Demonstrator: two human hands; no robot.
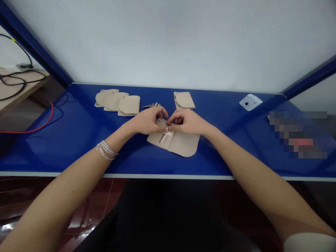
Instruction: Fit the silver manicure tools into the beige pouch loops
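An opened beige folding case (185, 143) lies flat on the blue table, its rounded flap toward the right. A snap stud shows near its upper left corner, and a small pale item with dark marks (164, 138) sits on its left panel. My left hand (149, 119) rests over that panel, fingers bent, thumb tip at a small white piece (168, 132). From the other side, my right hand (187, 121) reaches the same white piece with its thumb, fingers curled. Both hands look closed in a pinch there; the fingertips partly hide what they hold.
Several folded beige cases (129, 105) overlap at the back left. Behind my hands are a small metal tool like nail clippers (152, 105) and another folded case (184, 99). A white camera-shaped object (250, 102) lies right. A red cable (49, 117) crosses the left edge.
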